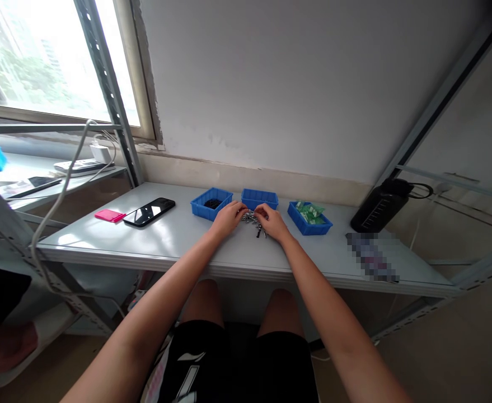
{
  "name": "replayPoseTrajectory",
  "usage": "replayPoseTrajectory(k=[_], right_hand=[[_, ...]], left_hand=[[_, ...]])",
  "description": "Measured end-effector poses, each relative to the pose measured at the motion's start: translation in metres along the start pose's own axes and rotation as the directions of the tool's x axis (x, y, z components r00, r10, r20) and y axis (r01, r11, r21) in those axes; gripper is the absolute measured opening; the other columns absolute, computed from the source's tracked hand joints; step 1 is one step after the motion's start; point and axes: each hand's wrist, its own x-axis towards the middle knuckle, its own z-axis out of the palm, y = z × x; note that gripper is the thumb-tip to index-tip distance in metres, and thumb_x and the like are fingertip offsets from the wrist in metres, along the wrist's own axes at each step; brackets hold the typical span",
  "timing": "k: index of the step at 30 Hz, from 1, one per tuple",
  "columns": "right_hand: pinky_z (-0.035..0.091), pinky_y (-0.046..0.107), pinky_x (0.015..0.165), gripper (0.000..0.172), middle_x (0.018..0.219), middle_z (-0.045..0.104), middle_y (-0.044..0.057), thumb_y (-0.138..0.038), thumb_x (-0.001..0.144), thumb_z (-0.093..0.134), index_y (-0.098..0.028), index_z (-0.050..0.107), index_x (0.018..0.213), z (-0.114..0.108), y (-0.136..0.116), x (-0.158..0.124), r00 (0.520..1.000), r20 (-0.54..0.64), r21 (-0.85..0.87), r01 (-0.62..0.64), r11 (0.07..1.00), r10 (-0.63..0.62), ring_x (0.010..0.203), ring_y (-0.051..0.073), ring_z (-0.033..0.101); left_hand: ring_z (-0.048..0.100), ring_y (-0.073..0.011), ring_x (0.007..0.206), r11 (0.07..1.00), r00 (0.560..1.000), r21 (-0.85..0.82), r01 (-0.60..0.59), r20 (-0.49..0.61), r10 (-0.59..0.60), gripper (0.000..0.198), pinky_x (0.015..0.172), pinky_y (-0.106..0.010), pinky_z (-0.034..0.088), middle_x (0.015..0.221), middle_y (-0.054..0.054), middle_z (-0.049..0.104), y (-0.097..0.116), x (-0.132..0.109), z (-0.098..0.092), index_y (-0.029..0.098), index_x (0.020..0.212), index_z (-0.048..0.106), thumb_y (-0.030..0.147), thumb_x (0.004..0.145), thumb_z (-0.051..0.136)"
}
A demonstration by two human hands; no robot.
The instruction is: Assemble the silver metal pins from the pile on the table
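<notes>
The pile of small metal pieces lies loose on the counter, about midway along its length, between the front and back edges; the left hand rests at the pile's left side, its fingers bent in and close together, and the right hand meets it from the right, thumb and fingers likewise drawn narrow; I cannot tell whether either one grips a piece; a few pieces stick out toward the front edge.

Toward the back edge stand three trays: the left tray holds black pieces, the middle tray sits just behind the pile, and the right tray holds green packets; a phone and a pink item lie toward the left edge; a black bottle is near the back right corner.
</notes>
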Motion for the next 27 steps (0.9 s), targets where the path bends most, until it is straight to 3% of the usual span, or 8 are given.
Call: replayPoseTrajectory(k=[6, 12, 16, 22, 27], right_hand=[[0.043, 0.026, 0.07, 0.016, 0.084, 0.065, 0.002, -0.02, 0.079, 0.046, -0.02, 0.061, 0.082, 0.0, -0.002, -0.002, 1.0, -0.005, -0.018, 0.02, 1.0, -0.02, 0.077, 0.016, 0.058], [0.046, 0.027, 0.07, 0.018, 0.084, 0.064, 0.004, -0.022, 0.078, 0.045, -0.019, 0.061, 0.082, -0.001, 0.002, 0.0, 0.993, -0.11, -0.086, -0.045, 0.995, 0.036, 0.076, 0.016, 0.058], [0.046, 0.035, 0.079, 0.025, 0.093, 0.063, 0.008, -0.027, 0.081, 0.043, -0.017, 0.063, 0.094, -0.008, 0.011, 0.016, 0.977, -0.194, -0.161, -0.125, 0.979, 0.093, 0.078, 0.019, 0.057], [0.044, 0.039, 0.085, 0.038, 0.116, 0.057, 0.012, -0.029, 0.077, 0.053, -0.018, 0.06, 0.113, -0.022, 0.03, 0.031, 0.969, -0.197, -0.213, -0.192, 0.958, 0.15, 0.084, 0.022, 0.059], [0.046, 0.037, 0.081, 0.034, 0.097, 0.064, 0.009, -0.025, 0.079, 0.045, -0.017, 0.06, 0.108, -0.015, 0.037, 0.012, 0.953, -0.253, -0.199, -0.222, 0.955, 0.169, 0.077, 0.02, 0.059]], left_hand=[[0.059, -0.0192, 0.083, 0.999, 0.998, 0.028, 0.038, 0.039, -0.04, 0.027, 0.07, -0.027, 0.043, 0.089, -0.005, 0.064, -0.004, -0.001, 0.004, 0.019, 0.09, 0.064, 0.035, 0.092, 0.043], [0.06, -0.0217, 0.083, 0.994, 0.996, 0.09, 0.064, 0.053, -0.069, 0.034, 0.07, -0.028, 0.045, 0.088, -0.008, 0.066, -0.002, -0.004, 0.003, 0.018, 0.09, 0.065, 0.038, 0.094, 0.037], [0.059, -0.0227, 0.089, 0.99, 0.994, 0.138, 0.031, 0.097, -0.045, 0.028, 0.074, -0.029, 0.046, 0.089, -0.008, 0.065, -0.002, -0.006, 0.004, 0.018, 0.092, 0.066, 0.031, 0.092, 0.041], [0.057, -0.0233, 0.093, 0.974, 0.983, 0.219, -0.057, 0.185, 0.016, 0.026, 0.084, -0.033, 0.044, 0.094, -0.009, 0.065, -0.005, -0.006, 0.008, 0.017, 0.096, 0.067, 0.027, 0.09, 0.043], [0.056, -0.0252, 0.093, 0.957, 0.973, 0.271, -0.108, 0.228, 0.045, 0.025, 0.087, -0.037, 0.042, 0.095, -0.009, 0.065, -0.005, -0.007, 0.009, 0.018, 0.091, 0.069, 0.032, 0.087, 0.049]])
